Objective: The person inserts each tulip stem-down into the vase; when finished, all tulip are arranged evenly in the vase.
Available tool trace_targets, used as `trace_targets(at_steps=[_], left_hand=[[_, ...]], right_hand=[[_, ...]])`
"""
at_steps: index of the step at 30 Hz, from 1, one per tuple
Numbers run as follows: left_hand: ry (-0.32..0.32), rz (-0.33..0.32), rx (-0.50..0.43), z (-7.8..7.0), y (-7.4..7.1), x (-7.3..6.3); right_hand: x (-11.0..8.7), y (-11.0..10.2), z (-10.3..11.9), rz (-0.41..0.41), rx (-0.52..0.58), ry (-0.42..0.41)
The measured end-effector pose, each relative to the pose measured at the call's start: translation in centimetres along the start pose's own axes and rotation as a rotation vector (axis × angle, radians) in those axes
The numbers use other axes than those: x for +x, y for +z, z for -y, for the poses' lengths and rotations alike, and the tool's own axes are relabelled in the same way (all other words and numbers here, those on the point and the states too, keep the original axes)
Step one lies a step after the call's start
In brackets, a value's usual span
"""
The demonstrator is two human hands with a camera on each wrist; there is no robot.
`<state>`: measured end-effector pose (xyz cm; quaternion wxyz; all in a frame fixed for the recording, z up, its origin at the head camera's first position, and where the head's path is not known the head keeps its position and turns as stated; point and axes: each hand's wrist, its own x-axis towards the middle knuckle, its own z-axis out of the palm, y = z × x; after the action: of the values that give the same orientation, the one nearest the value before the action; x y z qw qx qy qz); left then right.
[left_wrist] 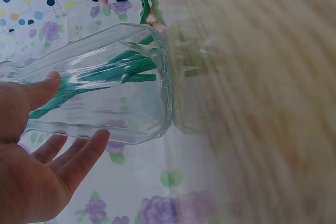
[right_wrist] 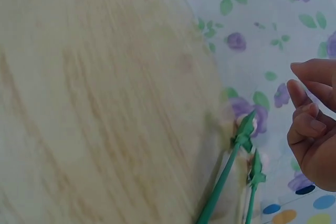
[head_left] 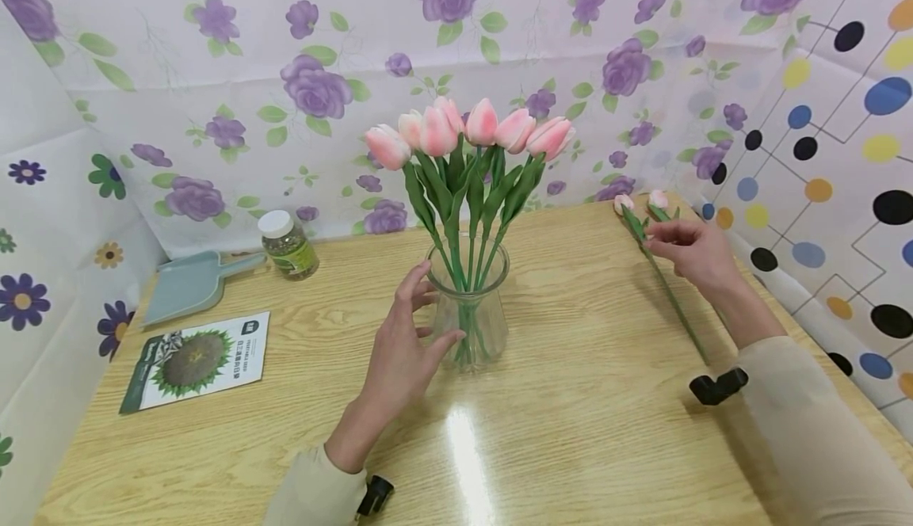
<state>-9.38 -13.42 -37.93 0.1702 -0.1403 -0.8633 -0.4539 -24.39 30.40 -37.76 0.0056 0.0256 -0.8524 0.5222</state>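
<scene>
A clear glass vase [head_left: 492, 312] stands on the table with several pink tulips [head_left: 481, 123] in it, their green stems visible through the glass. My left hand [head_left: 403, 344] holds the vase from the left, thumb at the front and fingers along its side. Two more pink tulips lie at the right: one loose tulip [head_left: 670, 292] with its long stem toward me, the other tulip [head_left: 659, 203] partly behind my right hand [head_left: 695, 257]. In the right wrist view, that hand is above the tulip heads, fingers bent, thumb and forefinger slightly apart with nothing between them.
At the left of the wooden table [head_left: 342, 423] are a grey-blue dustpan [head_left: 185, 284], a white-lidded jar [head_left: 288, 249] and a seed packet [head_left: 200, 361] with a sunflower picture. Patterned sheets [head_left: 399, 27] hang behind and at both sides.
</scene>
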Motion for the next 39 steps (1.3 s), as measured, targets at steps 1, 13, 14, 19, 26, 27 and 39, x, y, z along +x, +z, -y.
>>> trace_targets(at_steps=[1,13,14,19,26,27,39], left_hand=[[0.000,0.000,-0.001,0.0,0.0,0.0],[0.013,-0.001,0.005,0.1,0.0,0.0],[0.013,0.000,0.006,0.0,0.0,0.0],[0.011,0.000,0.008,0.0,0.0,0.0],[-0.002,0.001,-0.001,0.0,0.0,0.0],[-0.002,0.002,-0.002,0.0,0.0,0.0],[0.001,0.001,-0.005,0.0,0.0,0.0]], right_hand=[[0.0,-0.1,-0.3,0.005,-0.016,0.001],[0.4,-0.5,-3.2,-0.019,-0.220,0.006],[0.3,-0.5,-3.3,-0.016,-0.242,0.013],[0.2,-0.5,-3.7,0.035,-0.358,0.049],[0.5,-0.3,-4.3,0.082,-0.450,0.028],[0.6,-0.2,-4.3,0.085,-0.457,0.025],[1.0,0.0,-4.3,0.150,-0.533,0.021]])
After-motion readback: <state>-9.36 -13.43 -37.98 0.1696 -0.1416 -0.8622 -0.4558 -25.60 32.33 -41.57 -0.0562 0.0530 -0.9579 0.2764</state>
